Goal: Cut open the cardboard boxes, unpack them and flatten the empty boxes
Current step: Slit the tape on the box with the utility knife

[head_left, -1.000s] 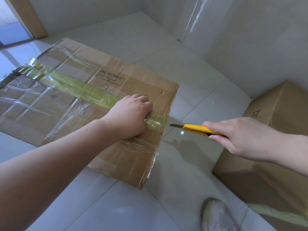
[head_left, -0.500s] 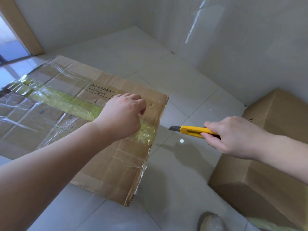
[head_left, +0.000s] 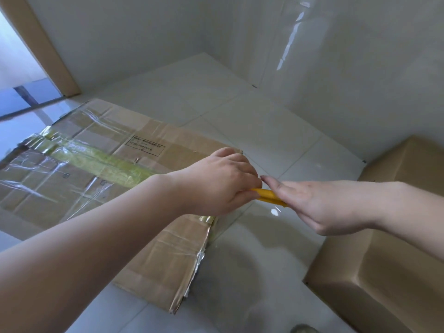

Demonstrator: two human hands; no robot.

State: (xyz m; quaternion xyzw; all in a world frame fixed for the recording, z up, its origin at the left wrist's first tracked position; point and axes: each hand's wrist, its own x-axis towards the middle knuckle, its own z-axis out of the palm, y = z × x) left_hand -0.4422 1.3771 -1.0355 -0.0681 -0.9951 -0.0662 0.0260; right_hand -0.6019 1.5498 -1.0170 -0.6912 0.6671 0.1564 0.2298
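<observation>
A flattened cardboard box [head_left: 153,255] with green and clear tape lies on the tiled floor at the left. My left hand [head_left: 216,186] hovers over its right edge, fingers curled round the front end of the yellow utility knife [head_left: 268,196]; the blade is hidden under them. My right hand [head_left: 319,203] holds the knife's rear end, its thumb stretched straight along the top toward my left hand. The two hands meet just right of the flat box's edge. A second, unflattened brown box [head_left: 384,284] stands at the right.
White tiled walls form a corner at the back. A wooden door frame [head_left: 48,51] stands at the far left. The tip of a shoe [head_left: 304,329] shows at the bottom edge. Bare floor tiles [head_left: 252,272] lie between the two boxes.
My left hand left the tape on the flat box and moved right onto the knife's front end. My right hand brought the knife left, and its thumb straightened.
</observation>
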